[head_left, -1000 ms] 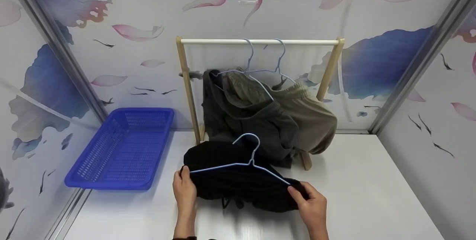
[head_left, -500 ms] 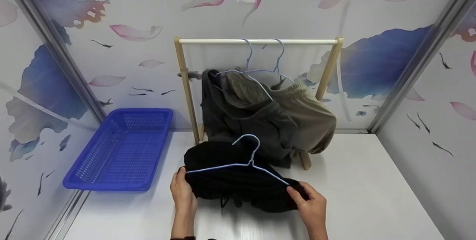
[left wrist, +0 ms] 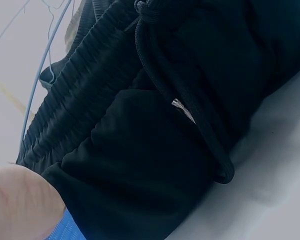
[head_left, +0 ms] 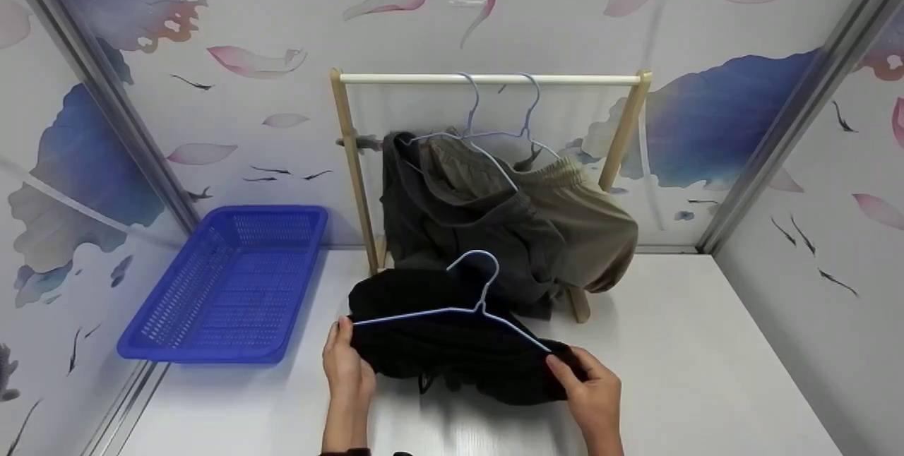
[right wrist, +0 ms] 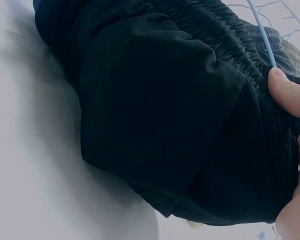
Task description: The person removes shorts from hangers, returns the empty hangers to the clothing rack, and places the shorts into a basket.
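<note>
Pinching black garment (head_left: 438, 349) and blue hanger (head_left: 482, 306) at 2 ends with the fingers of left hand (head_left: 342, 364) and right hand (head_left: 592, 385), in front of the rack (head_left: 395, 79).

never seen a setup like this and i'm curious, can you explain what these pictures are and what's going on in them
There's no machine working here, just a person with two bare hands. The wide picture comes from a camera on the head, looking forward and down; each close-up comes from a camera on one wrist. The left hand and right hand grip opposite sides of a black garment, with a pale blue hanger at its gathered waistband. On the white table, a blue basket sits to the person's left. Behind the black garment stands a small rack, with a dark grey garment and a beige garment hanging from it.
</note>
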The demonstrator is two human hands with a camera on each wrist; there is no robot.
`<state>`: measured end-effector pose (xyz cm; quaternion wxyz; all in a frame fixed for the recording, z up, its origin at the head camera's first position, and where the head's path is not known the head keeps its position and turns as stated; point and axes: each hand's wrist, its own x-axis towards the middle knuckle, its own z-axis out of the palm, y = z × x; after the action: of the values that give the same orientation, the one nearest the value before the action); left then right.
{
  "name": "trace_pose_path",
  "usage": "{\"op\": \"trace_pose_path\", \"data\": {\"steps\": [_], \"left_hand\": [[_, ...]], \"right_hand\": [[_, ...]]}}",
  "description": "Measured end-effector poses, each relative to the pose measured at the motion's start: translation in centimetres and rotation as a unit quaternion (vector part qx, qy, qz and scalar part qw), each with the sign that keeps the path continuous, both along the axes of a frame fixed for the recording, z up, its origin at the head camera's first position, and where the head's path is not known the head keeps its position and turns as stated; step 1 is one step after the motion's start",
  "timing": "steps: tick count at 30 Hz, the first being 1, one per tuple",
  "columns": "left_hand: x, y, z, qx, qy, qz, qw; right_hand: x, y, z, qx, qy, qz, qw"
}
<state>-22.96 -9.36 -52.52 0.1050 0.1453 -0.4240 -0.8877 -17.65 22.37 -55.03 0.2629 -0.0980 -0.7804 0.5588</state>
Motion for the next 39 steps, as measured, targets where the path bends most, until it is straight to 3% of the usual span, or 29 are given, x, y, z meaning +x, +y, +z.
{"op": "trace_pose_path", "data": {"steps": [6, 12, 18, 23, 27, 33, 39], "left_hand": [[-0.19, -0.55, -0.12, 0.070, 0.008, -0.035, 0.9969], [-0.25, -0.60, -0.47, 0.127, 0.040, -0.063, 0.9891], [-0.07, -0.40, -0.64, 0.162, 0.053, -0.062, 0.9834], [0.08, -0.28, -0.59, 0.246, 0.076, -0.053, 0.9649], [0.23, -0.11, -0.44, 0.291, 0.106, -0.080, 0.9475], [0.25, -0.02, -0.34, 0.322, 0.109, -0.108, 0.9342], [0.18, -0.16, -0.68, 0.316, 0.103, -0.117, 0.9358]], "right_hand": [[0.19, 0.05, 0.23, -0.022, -0.026, 0.015, 0.999], [0.18, -0.07, 0.22, -0.031, -0.035, 0.022, 0.999], [0.17, -0.29, 0.21, -0.036, -0.027, 0.016, 0.999], [0.12, -0.25, 0.21, -0.049, -0.020, 0.013, 0.998], [0.13, -0.04, 0.22, -0.064, -0.035, 0.012, 0.997], [0.14, 0.14, 0.14, -0.072, -0.059, 0.007, 0.996], [0.14, 0.22, 0.01, -0.069, -0.057, 0.005, 0.996]]}}
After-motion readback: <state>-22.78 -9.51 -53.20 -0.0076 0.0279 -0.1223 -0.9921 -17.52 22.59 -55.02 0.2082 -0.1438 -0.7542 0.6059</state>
